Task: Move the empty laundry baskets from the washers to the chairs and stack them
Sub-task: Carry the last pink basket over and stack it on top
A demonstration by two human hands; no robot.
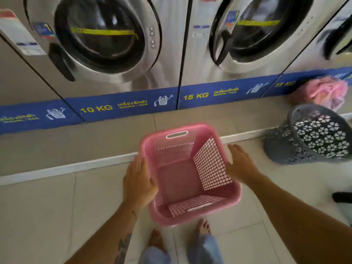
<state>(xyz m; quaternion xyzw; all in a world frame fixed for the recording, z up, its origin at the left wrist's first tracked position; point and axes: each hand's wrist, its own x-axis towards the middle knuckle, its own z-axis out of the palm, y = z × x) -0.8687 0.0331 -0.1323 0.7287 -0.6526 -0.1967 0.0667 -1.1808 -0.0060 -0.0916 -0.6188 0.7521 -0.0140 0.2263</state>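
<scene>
I see the pink basket empty and upright over the tiled floor, just in front of my bare feet, its mesh walls and both handle slots in view; my left hand lies flat against its left rim, fingers stretched along the edge and thumb hooked over it, a loose hold rather than a closed fist; my right hand is spread wide with the palm facing the basket's right side, and I cannot tell whether it touches the rim or stands just off it; to the right a grey basket lies tipped on its side, a pink bundle behind it; the washers line the far side, marked 10 KG and 15 KG.
</scene>
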